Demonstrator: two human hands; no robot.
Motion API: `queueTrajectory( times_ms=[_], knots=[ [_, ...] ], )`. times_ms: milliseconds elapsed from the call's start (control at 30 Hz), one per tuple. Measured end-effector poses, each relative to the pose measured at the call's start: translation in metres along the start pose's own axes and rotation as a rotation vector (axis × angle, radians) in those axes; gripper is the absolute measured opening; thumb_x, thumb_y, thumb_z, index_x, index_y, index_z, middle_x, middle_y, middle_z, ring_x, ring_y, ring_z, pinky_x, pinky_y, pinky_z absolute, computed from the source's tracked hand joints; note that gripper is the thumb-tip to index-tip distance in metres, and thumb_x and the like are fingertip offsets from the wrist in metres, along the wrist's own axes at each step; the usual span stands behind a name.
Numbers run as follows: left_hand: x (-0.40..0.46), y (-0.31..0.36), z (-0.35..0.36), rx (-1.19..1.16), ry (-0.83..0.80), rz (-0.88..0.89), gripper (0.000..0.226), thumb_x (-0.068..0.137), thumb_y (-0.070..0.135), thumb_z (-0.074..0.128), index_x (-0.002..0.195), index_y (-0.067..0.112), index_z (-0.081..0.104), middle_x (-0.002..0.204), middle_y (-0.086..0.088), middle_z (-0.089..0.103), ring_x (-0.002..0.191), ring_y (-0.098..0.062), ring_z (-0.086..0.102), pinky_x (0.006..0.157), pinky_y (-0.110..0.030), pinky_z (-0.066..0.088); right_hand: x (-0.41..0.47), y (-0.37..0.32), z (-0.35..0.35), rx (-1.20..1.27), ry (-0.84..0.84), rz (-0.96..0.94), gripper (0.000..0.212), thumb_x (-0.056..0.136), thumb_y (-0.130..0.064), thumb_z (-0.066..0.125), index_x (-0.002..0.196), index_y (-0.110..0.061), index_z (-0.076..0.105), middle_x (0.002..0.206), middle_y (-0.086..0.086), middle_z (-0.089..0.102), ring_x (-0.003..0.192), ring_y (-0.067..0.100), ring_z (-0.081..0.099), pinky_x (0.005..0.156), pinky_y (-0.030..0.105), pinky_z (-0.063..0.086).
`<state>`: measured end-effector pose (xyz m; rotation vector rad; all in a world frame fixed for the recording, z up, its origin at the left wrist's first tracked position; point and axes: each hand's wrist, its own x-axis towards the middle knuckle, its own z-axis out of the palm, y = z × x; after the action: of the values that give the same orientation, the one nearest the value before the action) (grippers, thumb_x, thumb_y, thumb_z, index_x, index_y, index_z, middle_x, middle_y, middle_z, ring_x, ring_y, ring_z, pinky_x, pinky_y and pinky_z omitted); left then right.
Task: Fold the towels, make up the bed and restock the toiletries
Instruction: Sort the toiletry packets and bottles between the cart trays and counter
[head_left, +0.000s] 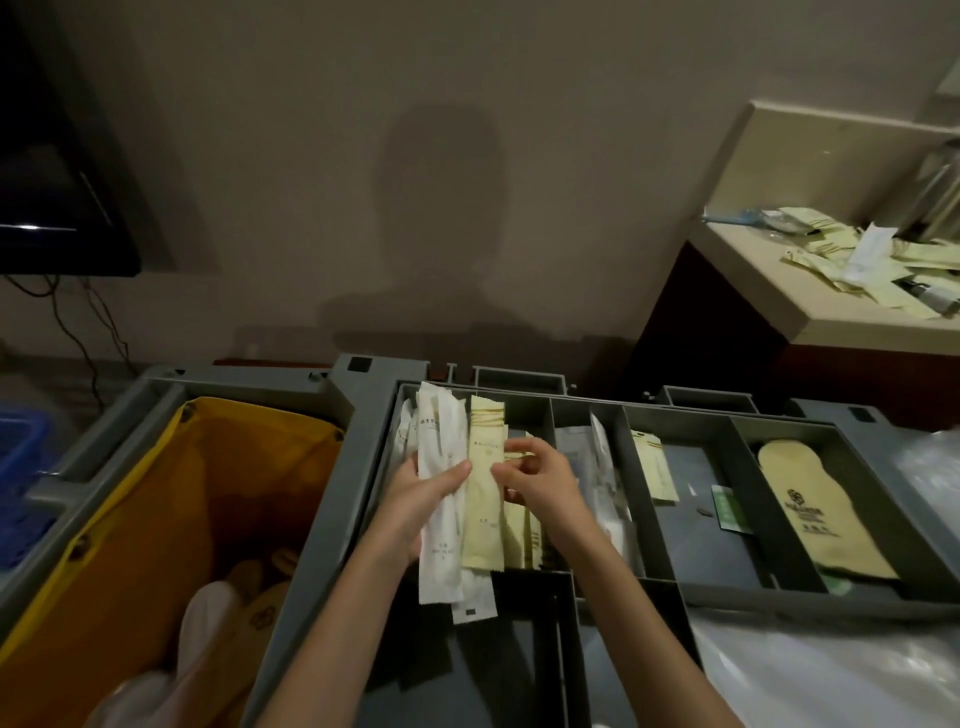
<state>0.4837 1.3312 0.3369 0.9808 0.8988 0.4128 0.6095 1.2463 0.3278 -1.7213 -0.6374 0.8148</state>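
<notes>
Here the left hand (415, 499) grips long packets (441, 493) (white and yellow); the right hand (540, 478) pinches a yellow one (514, 455) above the gray tray (587, 577).

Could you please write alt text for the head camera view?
Left hand holds white and cream toiletry packets over a grey cart tray while the right hand pinches one. A yellow bag hangs left.

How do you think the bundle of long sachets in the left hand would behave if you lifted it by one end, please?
The sachets look thin and flat, so probably light and floppy; their lower ends already hang past the left hand. The wrappers look smooth, so one might slide out of the fan. The right hand pinches one.
</notes>
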Motion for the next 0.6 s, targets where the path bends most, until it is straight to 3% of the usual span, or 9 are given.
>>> queueTrajectory(
  times_ms=[167, 333, 400, 500, 600],
  knots=[
    [-0.003, 0.006, -0.013, -0.104, 0.058, -0.036, 0.032, 0.085, 0.003, 0.065, 0.115, 0.004, 0.058, 0.098, -0.016, 0.071, 0.087, -0.028, 0.070, 0.067, -0.038, 0.056, 0.008, 0.007, -0.020, -0.063, 0.161, 0.040, 0.039, 0.088, -0.011, 0.062, 0.124, -0.014, 0.049, 0.102, 0.003, 0.061, 0.087, 0.011, 0.062, 0.065, 0.021, 0.052],
    [-0.004, 0.010, -0.021, -0.096, 0.065, -0.012, 0.033, 0.087, 0.000, 0.057, 0.118, 0.013, 0.054, 0.096, -0.014, 0.071, 0.087, -0.028, 0.069, 0.070, -0.040, 0.055, 0.030, 0.013, -0.010, -0.230, 0.157, 0.083, 0.038, 0.085, -0.010, 0.067, 0.119, -0.013, 0.052, 0.103, 0.002, 0.059, 0.080, 0.008, 0.061, 0.063, 0.021, 0.053],
    [-0.003, 0.010, -0.025, -0.058, 0.092, 0.012, 0.043, 0.086, 0.001, 0.061, 0.125, 0.017, 0.052, 0.103, -0.012, 0.068, 0.092, -0.030, 0.066, 0.079, -0.046, 0.054, 0.038, 0.014, -0.002, -0.251, 0.150, 0.104, 0.034, 0.085, -0.009, 0.067, 0.116, -0.013, 0.053, 0.107, 0.006, 0.060, 0.079, 0.008, 0.060, 0.060, 0.019, 0.051],
    [-0.002, 0.010, -0.031, -0.051, 0.123, 0.036, 0.049, 0.082, 0.001, 0.067, 0.126, 0.019, 0.053, 0.109, -0.011, 0.066, 0.095, -0.031, 0.065, 0.076, -0.046, 0.055, 0.043, 0.016, 0.006, -0.281, 0.129, 0.140, 0.031, 0.088, -0.010, 0.063, 0.117, -0.013, 0.054, 0.110, 0.006, 0.059, 0.085, 0.010, 0.060, 0.060, 0.018, 0.049],
    [-0.001, 0.010, -0.036, -0.030, 0.120, 0.035, 0.051, 0.079, 0.004, 0.070, 0.125, 0.018, 0.054, 0.109, -0.011, 0.067, 0.095, -0.031, 0.067, 0.080, -0.050, 0.055, 0.038, 0.014, 0.011, -0.329, 0.151, 0.053, 0.025, 0.090, -0.014, 0.059, 0.116, -0.015, 0.056, 0.108, -0.002, 0.057, 0.088, 0.006, 0.055, 0.063, 0.014, 0.043]
  ],
)
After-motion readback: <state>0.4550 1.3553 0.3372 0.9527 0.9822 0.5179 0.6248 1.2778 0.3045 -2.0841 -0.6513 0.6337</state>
